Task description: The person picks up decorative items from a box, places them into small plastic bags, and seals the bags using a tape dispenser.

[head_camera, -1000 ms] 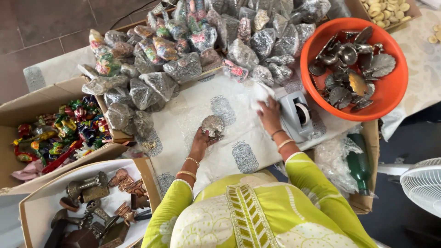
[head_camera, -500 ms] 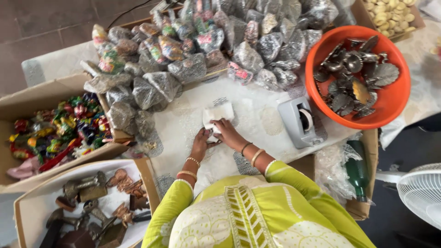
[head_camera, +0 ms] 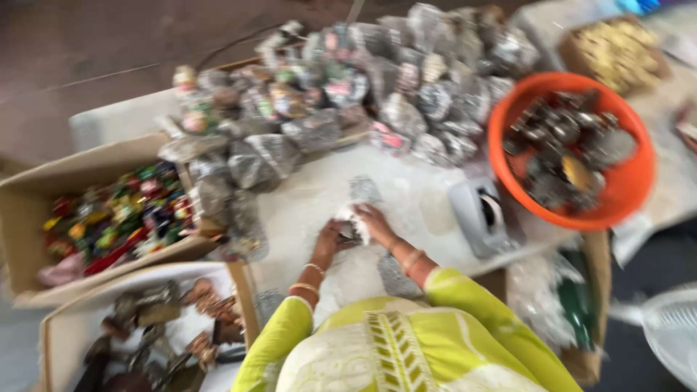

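Two hands wrap a small dark piece in white paper at the middle of the counter.

The left hand and the right hand meet over the small piece, both curled loosely on it and its white paper; the blur hides the exact grip. Doing this well probably means holding the piece steady with one hand while the other folds the paper snugly, clear of the tape dispenser just beside.
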